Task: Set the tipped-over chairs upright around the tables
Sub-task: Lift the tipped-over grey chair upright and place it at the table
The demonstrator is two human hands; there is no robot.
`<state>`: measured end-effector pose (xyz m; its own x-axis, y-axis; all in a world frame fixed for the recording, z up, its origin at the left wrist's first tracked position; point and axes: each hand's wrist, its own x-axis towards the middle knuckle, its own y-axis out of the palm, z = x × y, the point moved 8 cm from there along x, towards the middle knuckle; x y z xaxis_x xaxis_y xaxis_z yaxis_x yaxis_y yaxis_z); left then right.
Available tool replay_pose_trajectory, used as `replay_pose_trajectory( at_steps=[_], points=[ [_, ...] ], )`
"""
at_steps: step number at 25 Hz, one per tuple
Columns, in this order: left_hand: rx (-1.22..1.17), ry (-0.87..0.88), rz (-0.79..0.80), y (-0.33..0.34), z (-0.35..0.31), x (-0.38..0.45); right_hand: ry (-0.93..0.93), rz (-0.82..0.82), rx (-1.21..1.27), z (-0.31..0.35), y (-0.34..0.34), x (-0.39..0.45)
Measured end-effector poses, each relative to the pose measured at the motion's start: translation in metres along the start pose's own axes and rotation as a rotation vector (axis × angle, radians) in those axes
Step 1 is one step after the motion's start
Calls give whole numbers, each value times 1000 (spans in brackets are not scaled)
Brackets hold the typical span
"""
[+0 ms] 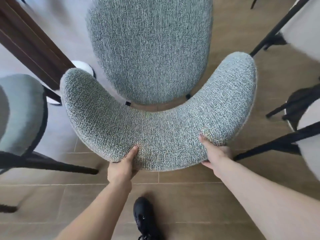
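Now both hands, left hand (123, 166) and right hand (214, 153), clamp the curved backrest (155, 129) of the grey chair (149, 49), upright w/ seat at 12 o'clock near the table (32, 47). Padding's soft, grippy; prob. light enough; backrest rim's the best hold.

four chairs show: one upright grey chair (150, 54) in the middle, one grey chair (20, 111) at the left, two white chairs, (301, 26) and (310, 153), tipped at the right. two hands, left hand (121, 168) and right hand (216, 155). one black shoe (145, 217). one dark worktop (32, 42).
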<state>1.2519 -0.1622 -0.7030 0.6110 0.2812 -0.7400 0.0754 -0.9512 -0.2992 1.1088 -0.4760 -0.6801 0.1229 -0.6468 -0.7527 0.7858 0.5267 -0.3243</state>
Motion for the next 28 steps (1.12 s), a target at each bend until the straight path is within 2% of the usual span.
replay_pose_trajectory(
  at_steps=[7, 15, 18, 21, 22, 23, 24, 25, 26, 27, 28],
  points=[
    [17, 10, 13, -62, 4, -98, 6, 17, -82, 13, -62, -105],
    [77, 67, 4, -133, -28, -155, 56, 29, -184, 25, -80, -193],
    [115, 74, -8, -142, -41, -167, 34, 76, -359, 45, -84, -209],
    [146, 86, -17, -138, -52, -168, 63, 142, -835, 71, -83, -223],
    [138, 94, -24, -137, -57, -168, -11, 107, -1060, 88, -80, -226],
    [134, 104, -26, -135, -65, -167, -212, 15, -1303, 114, -71, -229],
    [139, 119, -21, -132, -75, -165, -515, -105, -1508, 141, -52, -238],
    [143, 139, -12, -129, -87, -164, -821, -158, -1591, 155, -26, -254],
    [133, 155, 2, -124, -99, -162, -1060, -105, -1602, 153, 1, -270],
    [117, 171, 14, -120, -112, -160, -1168, 43, -1580, 140, 24, -278],
    [118, 193, 19, -115, -127, -159, -1172, 182, -1566, 125, 40, -281]
  ],
)
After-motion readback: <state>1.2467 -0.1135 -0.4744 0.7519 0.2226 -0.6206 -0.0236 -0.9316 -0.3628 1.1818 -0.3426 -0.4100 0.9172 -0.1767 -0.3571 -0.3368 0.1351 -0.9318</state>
